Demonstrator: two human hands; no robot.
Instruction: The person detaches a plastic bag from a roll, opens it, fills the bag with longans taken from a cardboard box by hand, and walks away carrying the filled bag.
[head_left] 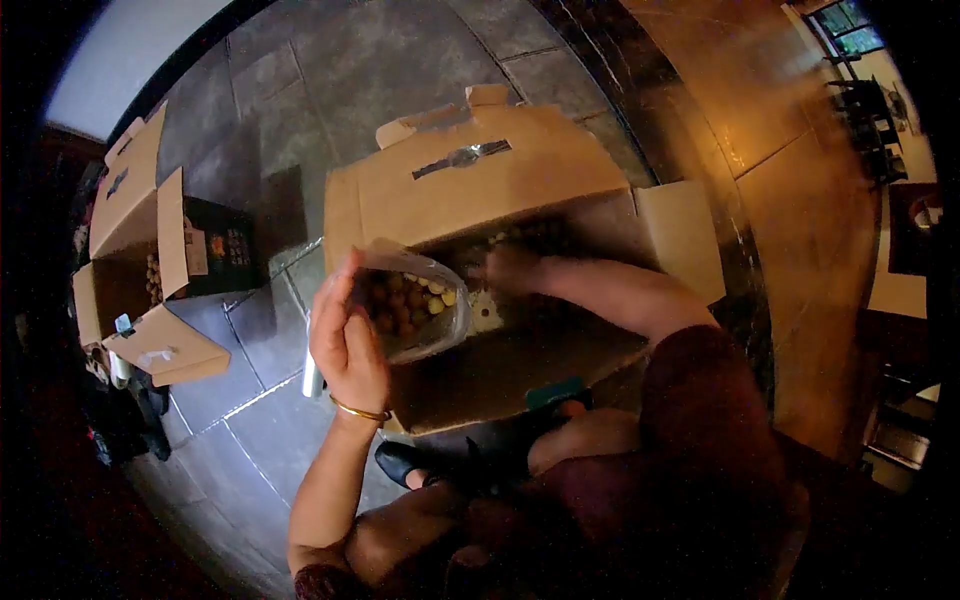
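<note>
A clear plastic container point(462, 322), possibly a bag, holds small round brown pieces point(400, 305) and several pale yellow ones. My left hand point(347, 335) grips its left side, fingers along the outer edge; a gold bangle circles the wrist. Both are at the left end of a large open cardboard box point(480, 390). My right hand point(512, 270) is down inside the box, to the right of the container. Motion and shadow blur its fingers, so any hold is hidden. More small round pieces point(545, 236) lie in the dark box behind it.
A second open cardboard box point(172, 262) with round pieces inside stands on the grey tiled floor point(390, 60) to the left. Wide flaps point(680, 235) stick out from the large box. A black shoe point(400, 462) is close to its near edge.
</note>
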